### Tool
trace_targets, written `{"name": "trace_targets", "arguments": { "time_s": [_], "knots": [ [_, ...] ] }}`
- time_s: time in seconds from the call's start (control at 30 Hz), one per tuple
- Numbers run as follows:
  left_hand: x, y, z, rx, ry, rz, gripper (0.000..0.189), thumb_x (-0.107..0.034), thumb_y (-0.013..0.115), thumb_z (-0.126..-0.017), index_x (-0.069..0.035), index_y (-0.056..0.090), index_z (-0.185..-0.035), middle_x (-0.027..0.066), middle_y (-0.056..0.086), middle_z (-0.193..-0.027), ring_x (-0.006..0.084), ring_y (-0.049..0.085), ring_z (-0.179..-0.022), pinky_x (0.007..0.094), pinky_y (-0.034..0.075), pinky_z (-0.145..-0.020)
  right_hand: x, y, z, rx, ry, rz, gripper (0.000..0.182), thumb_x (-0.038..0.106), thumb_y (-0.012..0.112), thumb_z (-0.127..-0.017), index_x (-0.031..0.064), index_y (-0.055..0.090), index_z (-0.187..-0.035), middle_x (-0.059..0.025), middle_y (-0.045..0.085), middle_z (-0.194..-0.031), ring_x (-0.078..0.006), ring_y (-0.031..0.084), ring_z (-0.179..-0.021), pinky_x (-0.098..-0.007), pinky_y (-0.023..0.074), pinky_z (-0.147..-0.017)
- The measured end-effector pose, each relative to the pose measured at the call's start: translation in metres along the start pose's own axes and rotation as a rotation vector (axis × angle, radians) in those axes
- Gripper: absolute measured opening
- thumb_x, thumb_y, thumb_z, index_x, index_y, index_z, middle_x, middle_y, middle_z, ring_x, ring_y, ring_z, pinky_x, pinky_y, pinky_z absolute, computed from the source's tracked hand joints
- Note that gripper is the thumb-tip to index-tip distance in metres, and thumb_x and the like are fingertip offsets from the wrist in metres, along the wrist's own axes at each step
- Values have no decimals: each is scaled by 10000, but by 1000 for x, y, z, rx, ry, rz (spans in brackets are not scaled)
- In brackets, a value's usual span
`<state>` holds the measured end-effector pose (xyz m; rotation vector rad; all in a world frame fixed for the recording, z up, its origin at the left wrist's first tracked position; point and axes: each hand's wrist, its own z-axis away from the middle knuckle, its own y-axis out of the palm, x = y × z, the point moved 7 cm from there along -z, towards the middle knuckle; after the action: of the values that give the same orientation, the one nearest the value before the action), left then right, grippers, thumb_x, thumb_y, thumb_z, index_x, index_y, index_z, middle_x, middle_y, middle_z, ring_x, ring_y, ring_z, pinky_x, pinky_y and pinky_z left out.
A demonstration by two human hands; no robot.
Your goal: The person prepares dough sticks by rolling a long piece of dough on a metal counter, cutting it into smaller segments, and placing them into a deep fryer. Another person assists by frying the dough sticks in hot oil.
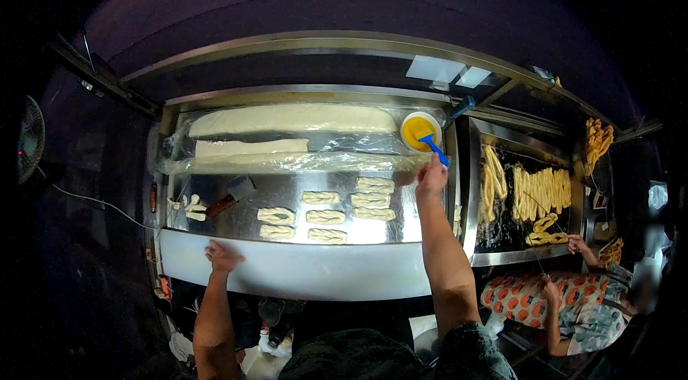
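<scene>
My right hand (432, 176) has its fingers at the handle of a blue pastry brush (436, 150). The brush head sits in yellow liquid inside a white bowl (403, 135), at the back right of a steel worktop (215, 178). Over the white cutting board (322, 272) along the front edge is my left hand (221, 257), fingers spread and holding nothing. Several twisted dough pieces (325, 217) lie on the steel between my hands. Behind them, a long dough slab (290, 119) and a smaller dough strip (250, 147) rest amid clear plastic film (349, 142).
A dough scraper (231, 196) and dough scraps (193, 207) lie at the left. To the right, a fryer (497, 259) holds frying dough sticks (540, 194); a co-worker (586, 305) handles long sticks there. A basket of fried twists (598, 143) hangs beyond. At far left stands a fan (31, 138).
</scene>
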<state>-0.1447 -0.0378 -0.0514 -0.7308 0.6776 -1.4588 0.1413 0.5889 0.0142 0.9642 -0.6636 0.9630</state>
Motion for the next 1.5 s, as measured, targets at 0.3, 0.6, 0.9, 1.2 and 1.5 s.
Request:
{"name": "trace_targets", "arguments": {
  "time_s": [0.3, 0.6, 0.9, 1.2, 1.5],
  "knots": [
    [-19, -2, -2, 56, -3, -8, 1419, -402, 883, -511, 20, -107, -1437, 319, 8, -1485, 465, -8, -1386, 468, 102, -1147, 30, 48, -98, 238, -426, 469, 207, 237, 661, -867, 43, 591, -874, -11, 544, -602, -96, 476, -439, -244, 362, -405],
    [1, 1, -3, 35, -20, -7, 1434, -416, 881, -523, 21, -140, -1430, 333, 0, -1476, 457, 20, -1385, 460, 78, -1148, 47, 28, -38, 61, -219, 140, 179, 138, 543, -885, -15, 601, -812, -72, 572, -598, -144, 532, -479, -272, 407, -429],
    [-8, -7, 7, 33, -40, 71, 1417, -363, 889, -528, 3, -132, -1439, 321, -17, -1484, 446, -3, -1393, 459, 101, -1151, 40, -47, -25, -4, -69, 11, 207, 182, 560, -913, -14, 599, -967, -74, 584, -662, -174, 554, -513, -278, 432, -443],
    [12, 14, -24, -64, 4, 5, 1495, -495, 879, -427, 54, -87, -1428, 232, 154, -1464, 422, 167, -1325, 499, 152, -1108, 90, 31, 26, 462, -890, 753, 150, 129, 591, -905, 30, 624, -1013, -101, 643, -910, -230, 613, -774, -362, 503, -650],
    [-24, -9, 7, -30, -23, 59, 1409, -311, 908, -479, 38, -66, -1436, 290, 74, -1469, 471, 79, -1363, 477, 138, -1138, 76, 14, 76, 856, -1205, 1536, 242, 81, 660, -796, 91, 652, -1038, -138, 627, -923, -335, 608, -843, -407, 508, -727]
  ]
}}
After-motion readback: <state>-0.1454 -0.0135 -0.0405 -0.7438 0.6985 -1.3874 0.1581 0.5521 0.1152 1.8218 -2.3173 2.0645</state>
